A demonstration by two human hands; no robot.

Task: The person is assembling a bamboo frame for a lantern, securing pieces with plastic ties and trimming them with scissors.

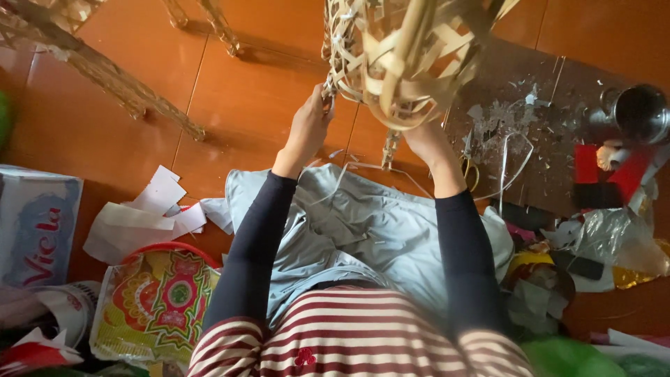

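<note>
Head view: I see my left hand (309, 126) with its fingers closed in a pinch on the edge strips of a woven bamboo basket frame (398, 63), held up over the orange tiled floor (244, 105). My right hand (424, 136) reaches up under the frame's lower rim; its fingers are hidden behind the weave, so I cannot tell whether they are spread or gripping. Loose pale strips (391, 150) hang from the frame between my wrists.

Outward from there, a grey cloth (370, 230) lies across my lap. On my left sit torn white paper scraps (150, 209), a flat glossy packet (157, 304) printed in green, yellow and red medallion patterns, and a pale blue-white carton (35, 230) with red script, cut off by the frame edge. On my right a dark board (530, 139) is littered with shavings, beside a metal cup (638, 112), red-and-black packaging (604, 174) and crumpled clear plastic (614, 241). The heap there is too jumbled to sort out further. The basket's top runs out of view.
</note>
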